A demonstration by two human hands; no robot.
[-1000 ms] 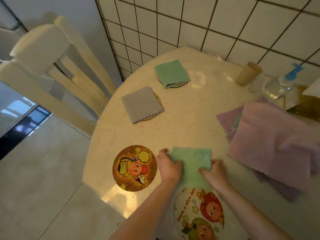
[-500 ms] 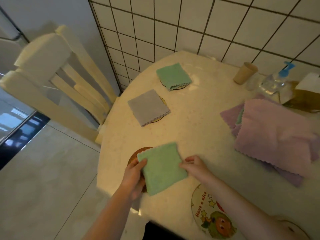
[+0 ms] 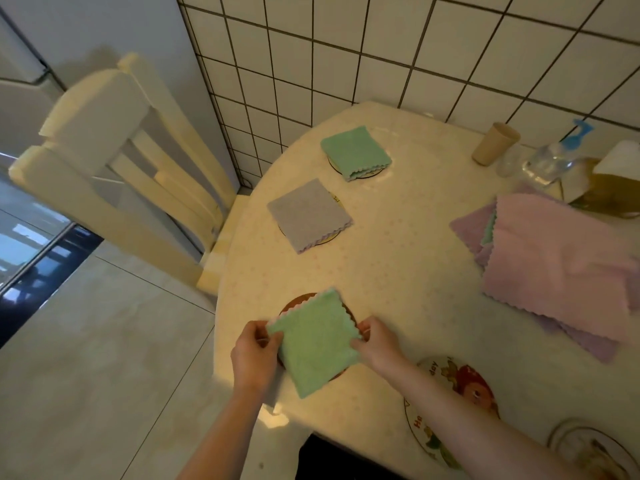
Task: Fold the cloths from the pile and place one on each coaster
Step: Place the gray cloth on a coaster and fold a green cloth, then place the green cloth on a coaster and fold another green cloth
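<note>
A folded green cloth [image 3: 313, 341] lies over a dark round coaster [image 3: 298, 301] at the table's near left edge. My left hand [image 3: 254, 355] pinches its left corner and my right hand [image 3: 379, 342] pinches its right corner. Farther back, a folded grey cloth [image 3: 308, 214] and another folded green cloth [image 3: 355, 152] each cover a coaster. The pile of pink and purple cloths [image 3: 561, 261] lies at the right. A white cartoon coaster [image 3: 464, 382] sits bare under my right forearm, and another coaster [image 3: 588, 448] is at the bottom right.
A beige cup [image 3: 495, 143], a clear spray bottle [image 3: 554, 157] and a box [image 3: 613, 181] stand by the tiled wall at the back right. A cream chair [image 3: 114, 174] stands left of the round table [image 3: 398, 271]. The floor lies beyond the table's left edge.
Both hands carried the folded green cloth from the table's front middle leftward and have laid it over the dark coaster, which is now mostly covered.
</note>
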